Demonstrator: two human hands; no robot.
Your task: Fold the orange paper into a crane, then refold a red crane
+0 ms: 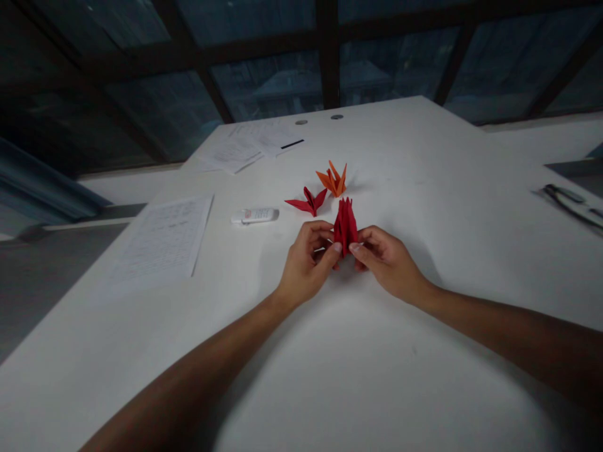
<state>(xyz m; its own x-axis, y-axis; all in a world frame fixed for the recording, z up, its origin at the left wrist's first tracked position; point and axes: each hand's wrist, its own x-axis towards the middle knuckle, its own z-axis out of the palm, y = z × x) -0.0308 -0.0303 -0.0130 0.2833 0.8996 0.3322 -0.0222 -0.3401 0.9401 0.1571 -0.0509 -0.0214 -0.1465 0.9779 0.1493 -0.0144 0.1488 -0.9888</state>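
A red folded paper piece (346, 226) stands upright between my two hands, its pointed tips up and its folds fanned slightly apart. My left hand (311, 258) pinches its left side, thumb in front and fingers behind. On the other side, my right hand (389, 260) grips it in the same way. Just beyond the hands sit two finished-looking origami cranes: a red crane (311, 202) to the left and an orange crane (334, 181) a little farther back. The fingertips behind the paper are partly hidden.
Left of the cranes lies a white tube-shaped item (255, 216). Printed sheets (164, 232) cover the table's left side, with more papers (235, 150) and a black pen (293, 144) farther back. Dark glasses (572, 201) rest at the far right. Windows (273, 81) stand behind the white table (424, 150).
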